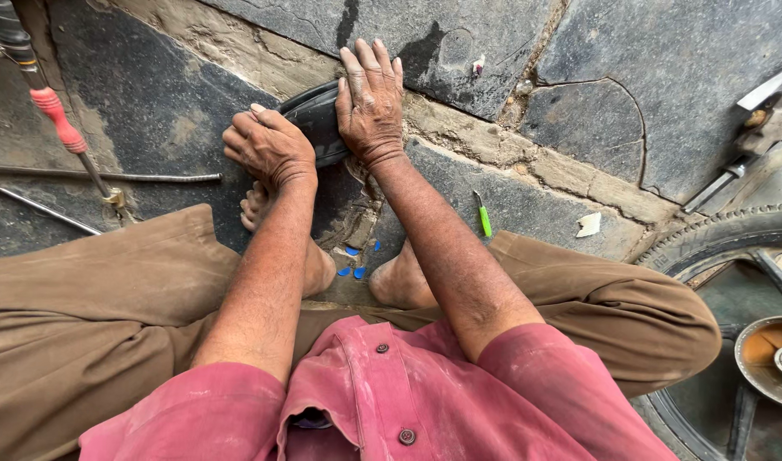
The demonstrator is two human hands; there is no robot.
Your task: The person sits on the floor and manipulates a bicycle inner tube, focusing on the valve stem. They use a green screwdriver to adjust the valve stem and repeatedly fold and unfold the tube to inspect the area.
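Note:
A black rubber inner tube [316, 119] lies folded on the dark stone floor [493, 51] in front of me. My right hand [369, 98] lies flat on top of it, fingers stretched forward and pressing down. My left hand [267, 145] is curled at the tube's left edge, fingers bent against the rubber. My bare feet [399, 282] rest just below, with a few small blue scraps [353, 271] between them. I squat in brown trousers and a pink shirt.
A green-handled tool [485, 220] lies on the stone to the right of my arm. A wheel with tyre [732, 256] fills the lower right corner. A red-handled tool [56, 115] and thin metal rods [101, 177] lie at the left. A white scrap [588, 224] sits near the wheel.

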